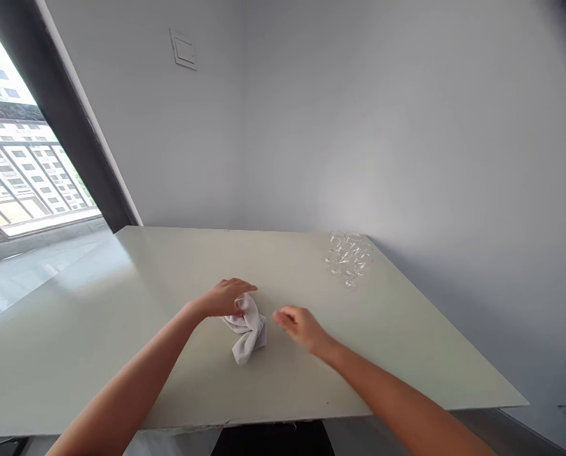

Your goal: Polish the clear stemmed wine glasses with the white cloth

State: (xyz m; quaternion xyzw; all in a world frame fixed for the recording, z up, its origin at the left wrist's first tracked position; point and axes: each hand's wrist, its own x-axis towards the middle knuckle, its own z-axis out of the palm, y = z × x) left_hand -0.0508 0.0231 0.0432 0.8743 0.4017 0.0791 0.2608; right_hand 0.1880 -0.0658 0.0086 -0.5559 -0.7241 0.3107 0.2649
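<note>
A crumpled white cloth (249,332) lies on the pale table, in front of me and near the middle. My left hand (225,297) is over its upper left part, fingers stretched out to the right and apart from the thumb. The thumb is by the cloth's upper edge; whether it touches the fabric I cannot tell. To the right of the cloth, with a small gap between, my right hand (299,323) has its fingers curled in, slightly blurred, and nothing shows in them.
Several clear stemmed glasses (349,256) stand close together at the table's far right corner, near the wall. The table (168,266) has its front edge close to me. Grey walls (359,114) meet behind it. A window (26,158) is at the left.
</note>
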